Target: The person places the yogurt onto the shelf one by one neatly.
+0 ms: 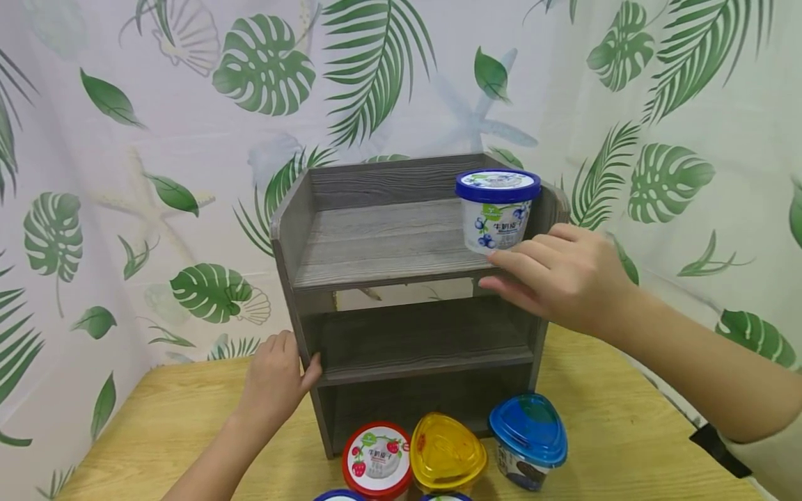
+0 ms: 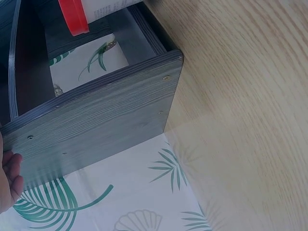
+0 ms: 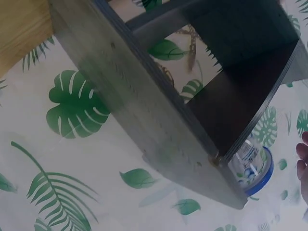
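A small grey wooden shelf rack [image 1: 401,240] stands on the table. On the right end of its top board is a white tub [image 1: 495,209] with a blue lid and blueberry pictures. My right hand [image 1: 564,278] is just in front of this tub, its fingers extended near the tub's base; in the right wrist view a gap shows between the hand [image 3: 303,166] and the tub [image 3: 252,168]. My left hand [image 1: 276,376] holds the rack's left side panel [image 2: 96,125], with the thumb at the front edge and the fingers on the outer side.
In front of the rack stand a red-lidded tub [image 1: 378,459] with strawberry pictures, a yellow-lidded tub [image 1: 447,452] and a tub with a clear blue lid [image 1: 529,438]. Two more blue lids show at the bottom edge. Behind hangs a leaf-print cloth [image 1: 188,139].
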The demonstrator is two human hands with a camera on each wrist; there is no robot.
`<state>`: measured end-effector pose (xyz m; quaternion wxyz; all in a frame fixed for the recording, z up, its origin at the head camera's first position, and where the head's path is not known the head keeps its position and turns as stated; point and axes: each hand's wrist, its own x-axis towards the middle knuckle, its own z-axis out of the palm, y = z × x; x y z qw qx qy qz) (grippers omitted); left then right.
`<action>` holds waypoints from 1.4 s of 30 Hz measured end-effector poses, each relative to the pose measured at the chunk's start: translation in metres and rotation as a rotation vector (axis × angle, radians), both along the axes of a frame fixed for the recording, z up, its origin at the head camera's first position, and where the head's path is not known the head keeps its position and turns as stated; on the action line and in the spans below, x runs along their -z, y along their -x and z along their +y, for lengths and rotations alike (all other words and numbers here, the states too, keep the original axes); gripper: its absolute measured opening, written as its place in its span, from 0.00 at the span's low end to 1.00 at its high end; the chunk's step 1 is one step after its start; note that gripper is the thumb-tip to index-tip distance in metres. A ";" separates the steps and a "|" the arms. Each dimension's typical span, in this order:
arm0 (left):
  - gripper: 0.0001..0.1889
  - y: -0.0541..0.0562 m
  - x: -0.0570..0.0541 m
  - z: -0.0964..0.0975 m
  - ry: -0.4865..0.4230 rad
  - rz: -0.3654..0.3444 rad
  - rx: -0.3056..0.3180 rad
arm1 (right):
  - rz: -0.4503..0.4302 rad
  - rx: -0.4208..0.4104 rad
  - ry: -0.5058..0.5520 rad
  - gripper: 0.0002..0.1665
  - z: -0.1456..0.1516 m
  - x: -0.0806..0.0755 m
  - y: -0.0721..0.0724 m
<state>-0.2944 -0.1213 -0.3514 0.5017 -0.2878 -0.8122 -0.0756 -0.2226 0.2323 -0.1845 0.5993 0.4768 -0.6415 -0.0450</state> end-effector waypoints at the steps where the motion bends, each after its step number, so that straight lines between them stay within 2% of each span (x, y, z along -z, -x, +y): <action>1: 0.15 0.000 0.000 0.000 -0.001 -0.001 0.001 | -0.006 -0.005 -0.002 0.25 -0.002 0.002 -0.003; 8: 0.15 -0.001 -0.001 0.001 -0.004 -0.003 0.004 | -0.067 -0.015 -0.014 0.25 -0.014 0.018 -0.024; 20: 0.15 -0.001 0.001 0.002 -0.019 -0.014 0.019 | -0.161 -0.054 -0.031 0.23 -0.030 0.054 -0.068; 27: 0.15 0.000 0.000 0.005 -0.024 -0.010 0.019 | -0.200 -0.102 -0.037 0.20 -0.030 0.075 -0.081; 31: 0.15 0.002 -0.002 0.007 -0.029 -0.006 0.028 | -0.253 -0.100 -0.042 0.20 -0.028 0.087 -0.088; 37: 0.15 0.002 -0.004 0.008 -0.029 -0.013 0.020 | -0.337 -0.056 -0.044 0.19 -0.024 0.115 -0.095; 42: 0.15 0.001 -0.004 0.009 -0.028 -0.023 0.014 | -0.508 0.040 -0.083 0.18 -0.017 0.144 -0.103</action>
